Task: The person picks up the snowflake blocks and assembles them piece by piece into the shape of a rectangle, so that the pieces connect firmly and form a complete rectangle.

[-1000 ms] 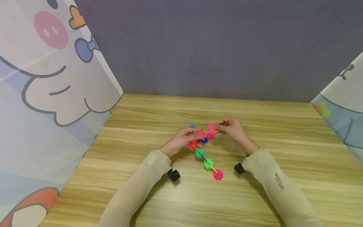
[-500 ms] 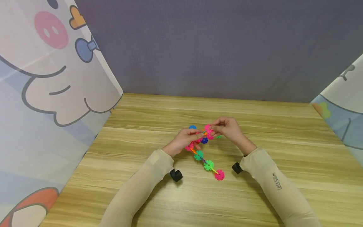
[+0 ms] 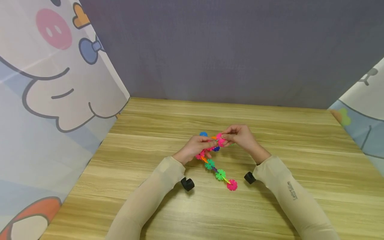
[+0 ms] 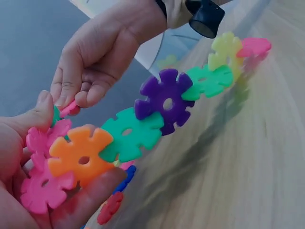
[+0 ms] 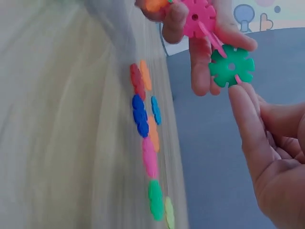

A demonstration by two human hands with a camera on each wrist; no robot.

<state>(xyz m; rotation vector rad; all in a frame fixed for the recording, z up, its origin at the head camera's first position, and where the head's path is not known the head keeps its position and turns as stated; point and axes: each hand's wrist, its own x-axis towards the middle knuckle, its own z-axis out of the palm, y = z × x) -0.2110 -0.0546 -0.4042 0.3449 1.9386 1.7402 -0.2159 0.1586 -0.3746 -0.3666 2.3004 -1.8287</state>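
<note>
My left hand (image 3: 196,146) grips a chain of notched plastic snowflake discs. In the left wrist view an orange disc (image 4: 97,140) sits between its fingers, joined to teal and purple discs (image 4: 155,98) that run off to a pink end disc (image 3: 232,188). My right hand (image 3: 242,137) is close beside it. Its thumb and finger pinch a pink disc (image 5: 238,80), mostly hidden, whose edge meets the green disc (image 5: 220,71). That green disc joins more pink discs (image 5: 188,26) at my left fingers.
Several discs lie on the wooden table (image 3: 285,150) beyond the hands, among them a red one (image 5: 137,78), a dark blue one (image 5: 139,114) and a green one (image 5: 156,200). A grey panel (image 3: 222,53) stands at the table's back edge. Black wrist cameras (image 3: 188,184) hang under both sleeves.
My right hand has moved left with the pink disc, closer to the left hand. The hanging chain has shifted slightly, and over the last half second both hands have barely moved.
</note>
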